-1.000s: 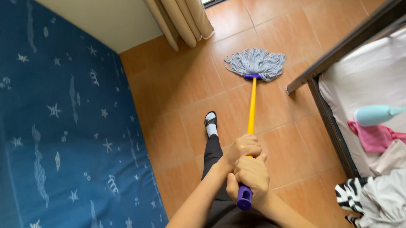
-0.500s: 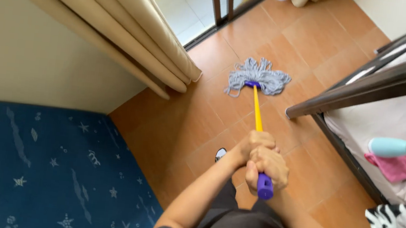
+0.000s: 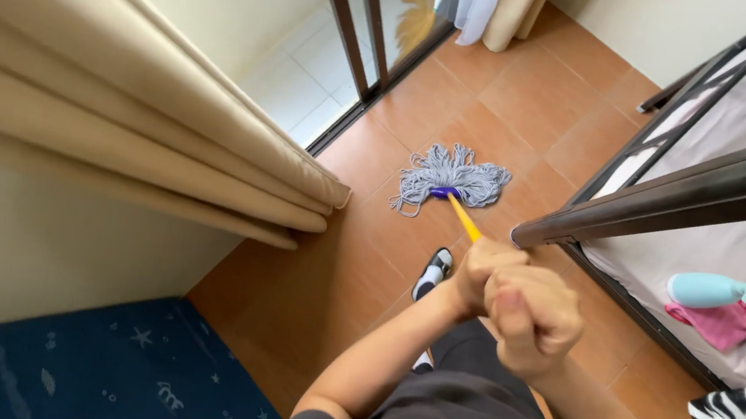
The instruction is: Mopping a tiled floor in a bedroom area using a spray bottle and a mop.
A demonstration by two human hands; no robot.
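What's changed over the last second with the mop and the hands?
The mop head has been pushed forward across the orange tile floor, away from the blue mattress and up toward the sliding door frame and curtain. The view has swung that way too. Unchanged: the left hand and right hand both still grip the yellow handle, left ahead of right.

Terracotta tiled floor (image 3: 533, 97), beige curtain (image 3: 123, 128), dark bed frame (image 3: 671, 190), perhaps daylit.
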